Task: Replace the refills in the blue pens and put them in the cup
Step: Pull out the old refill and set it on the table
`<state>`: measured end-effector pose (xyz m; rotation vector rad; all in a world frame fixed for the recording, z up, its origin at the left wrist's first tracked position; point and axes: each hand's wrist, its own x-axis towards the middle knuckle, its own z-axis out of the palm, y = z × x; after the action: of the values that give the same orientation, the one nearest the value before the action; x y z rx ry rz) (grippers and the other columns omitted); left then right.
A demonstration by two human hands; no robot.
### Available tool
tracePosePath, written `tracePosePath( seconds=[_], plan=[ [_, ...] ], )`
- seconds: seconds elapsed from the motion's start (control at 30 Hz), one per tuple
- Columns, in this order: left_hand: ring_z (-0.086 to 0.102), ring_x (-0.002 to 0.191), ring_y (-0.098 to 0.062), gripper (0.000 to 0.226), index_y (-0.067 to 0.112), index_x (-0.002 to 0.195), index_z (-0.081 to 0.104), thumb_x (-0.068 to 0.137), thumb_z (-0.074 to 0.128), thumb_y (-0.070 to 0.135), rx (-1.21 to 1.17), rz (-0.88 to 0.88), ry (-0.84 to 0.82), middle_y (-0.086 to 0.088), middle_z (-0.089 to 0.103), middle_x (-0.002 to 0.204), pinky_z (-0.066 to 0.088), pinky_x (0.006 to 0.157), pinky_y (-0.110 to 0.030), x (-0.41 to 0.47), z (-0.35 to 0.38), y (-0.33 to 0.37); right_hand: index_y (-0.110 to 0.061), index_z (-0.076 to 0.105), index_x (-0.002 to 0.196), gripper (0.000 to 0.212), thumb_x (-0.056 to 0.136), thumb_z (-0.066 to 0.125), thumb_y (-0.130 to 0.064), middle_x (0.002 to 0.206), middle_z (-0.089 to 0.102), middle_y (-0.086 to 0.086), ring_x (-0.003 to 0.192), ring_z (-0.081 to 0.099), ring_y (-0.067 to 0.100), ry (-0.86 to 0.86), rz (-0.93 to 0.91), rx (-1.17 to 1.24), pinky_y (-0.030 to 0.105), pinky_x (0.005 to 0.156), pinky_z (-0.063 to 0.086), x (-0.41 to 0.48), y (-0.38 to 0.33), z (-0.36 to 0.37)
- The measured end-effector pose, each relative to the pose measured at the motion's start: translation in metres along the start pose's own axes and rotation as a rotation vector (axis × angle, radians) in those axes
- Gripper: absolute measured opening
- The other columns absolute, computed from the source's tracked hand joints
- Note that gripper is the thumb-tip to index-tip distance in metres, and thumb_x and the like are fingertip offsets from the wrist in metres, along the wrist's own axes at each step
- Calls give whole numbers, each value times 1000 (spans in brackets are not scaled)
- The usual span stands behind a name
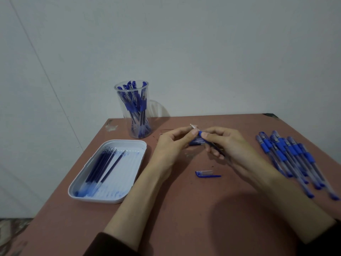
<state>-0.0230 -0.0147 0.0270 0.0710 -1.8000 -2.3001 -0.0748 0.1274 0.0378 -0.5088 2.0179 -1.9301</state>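
While both hands meet over the middle of the surface (184, 215), they share one blue pen (200, 135). The left hand (171, 145) pinches the pen's silvery tip end between thumb and fingertips. The right hand (230, 145) has its fingers curled round the barrel at the blue grip, and the barrel runs back under its palm toward 4 o'clock. The pen is uncapped and held just above the surface; blur hides whether the tip section is seated or loose.

Cap (206, 174): lying flat on the surface at 6 o'clock from the hands, near them, touching nothing else.

White tray (96, 200): at 8 o'clock, oblong, floor smeared with blue ink. It contains a row of dark blue refills (103, 167) packed along its left side, points toward 1 o'clock; one refill lies slightly apart from the row.

Clear cup (117, 89): at 11 o'clock, upright near the far edge. It contains a dense bundle of capped pens (137, 108), blue caps up, some reaching the rim.

Loose pens (287, 154): at 3 o'clock, a capped batch lying side by side and overlapping, well apart from the cup.

Dark sleeves (105, 242) at both forearms.
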Motion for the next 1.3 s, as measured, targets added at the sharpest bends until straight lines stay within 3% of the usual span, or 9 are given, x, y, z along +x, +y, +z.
tracePosePath(
  seconds=[0.13, 0.23, 0.33, 0.47, 0.57, 0.87, 1.03, 1.2, 1.3],
  plan=[
    [56, 73, 5, 37, 29, 105, 68, 72, 79, 43, 846, 70, -140, 15, 65, 89, 43, 70, -13, -1, -9, -3, -11, 66, 90, 7, 90, 61, -15, 59, 57, 5, 43, 39, 10, 178, -38, -16, 20, 39, 28, 6, 1, -10],
    [50, 71, -1, 30, 29, 91, 72, 67, 80, 47, 1074, 47, -375, 13, 57, 80, 41, 69, -18, -4, -12, 1, -13, 66, 92, 6, 90, 62, -16, 56, 59, 1, 44, 41, 11, 229, -46, -44, 22, 41, 29, 7, 1, -15],
    [52, 67, 0, 15, 30, 74, 67, 71, 81, 35, 1087, 81, -380, 11, 62, 75, 43, 66, -18, -4, -18, 6, -17, 68, 94, 8, 88, 63, -18, 59, 60, 3, 50, 46, 15, 254, -130, -191, 27, 47, 35, 5, 4, -18],
    [52, 57, 4, 20, 27, 71, 61, 72, 81, 24, 986, 183, -23, 10, 64, 69, 39, 57, -12, 2, -27, 3, -33, 68, 88, 7, 84, 65, -28, 70, 65, -6, 68, 57, 15, 278, -335, -809, 35, 68, 48, 1, 6, -22],
    [52, 55, 6, 21, 29, 72, 61, 74, 79, 19, 945, 213, 78, 11, 63, 68, 37, 54, -7, 4, -30, 2, -38, 67, 83, 11, 84, 67, -27, 74, 67, -8, 73, 60, 12, 238, -375, -760, 36, 72, 50, -2, 3, -20],
    [56, 60, 1, 12, 28, 83, 71, 76, 78, 19, 834, 229, 76, 6, 68, 72, 41, 58, -9, 5, -28, 0, -42, 69, 80, 22, 76, 70, -20, 79, 67, -13, 81, 60, 9, 179, -379, -804, 40, 78, 52, -6, 0, -18],
    [53, 55, -1, 10, 25, 85, 73, 77, 77, 20, 776, 220, -8, 1, 67, 68, 39, 56, -10, 3, -23, -1, -38, 72, 85, 20, 77, 70, -20, 86, 66, -15, 83, 59, 4, 105, -389, -767, 28, 77, 50, -8, 4, -12],
    [56, 66, -13, 11, 27, 84, 75, 75, 79, 22, 711, 228, -3, -6, 70, 74, 50, 67, -35, 5, -26, 1, -32, 73, 84, 21, 81, 68, -11, 84, 65, -22, 79, 62, -2, 107, -392, -683, 12, 69, 43, -6, 4, -9],
    [53, 62, -9, 11, 29, 82, 75, 74, 79, 22, 712, 216, -13, 5, 65, 63, 45, 63, -32, 4, -26, 2, -28, 75, 84, 17, 82, 69, -12, 76, 71, -14, 75, 63, 1, 67, -355, -618, 17, 68, 47, -7, 2, -11]
  ],
)
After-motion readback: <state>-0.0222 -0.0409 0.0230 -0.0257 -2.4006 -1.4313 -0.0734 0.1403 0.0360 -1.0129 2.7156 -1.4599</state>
